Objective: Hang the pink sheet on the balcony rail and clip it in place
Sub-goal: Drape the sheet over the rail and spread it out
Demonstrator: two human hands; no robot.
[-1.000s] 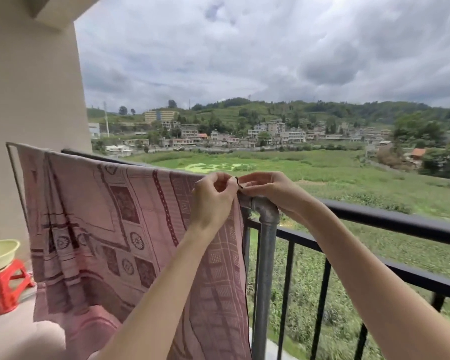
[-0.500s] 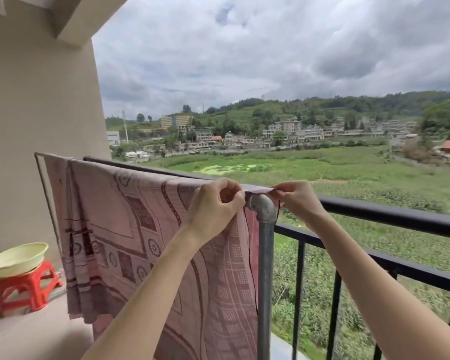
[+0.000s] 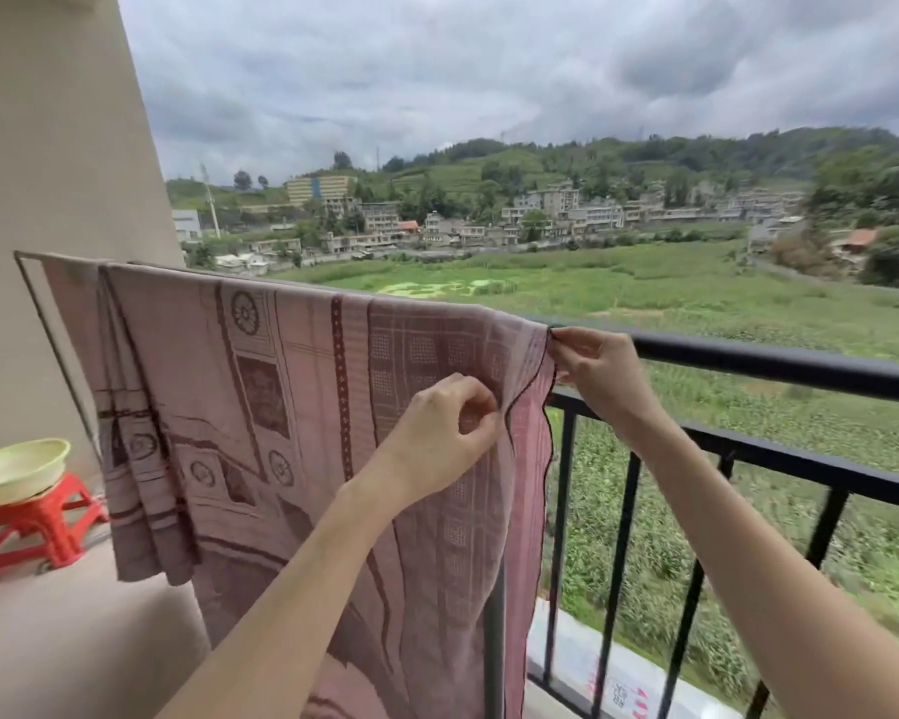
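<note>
A pink patterned sheet (image 3: 292, 407) hangs draped over a bar at the left part of the balcony, its right edge reaching the black balcony rail (image 3: 779, 363). My left hand (image 3: 442, 438) pinches the sheet's near layer close to its dark-trimmed right edge, below the top. My right hand (image 3: 598, 371) pinches the sheet's upper right corner at the rail. No clip shows in either hand. The grey post under the sheet is mostly covered by the cloth.
A pale green basin (image 3: 16, 469) sits on a red plastic stool (image 3: 32, 526) at the far left by the beige wall (image 3: 48, 147). Black vertical bars (image 3: 624, 537) run below the rail. Beyond lie green fields and a village.
The sheet's right edge has been pulled rightward past the grey post, now covering it. My left hand dropped lower on the cloth; my right hand moved right along the rail.
</note>
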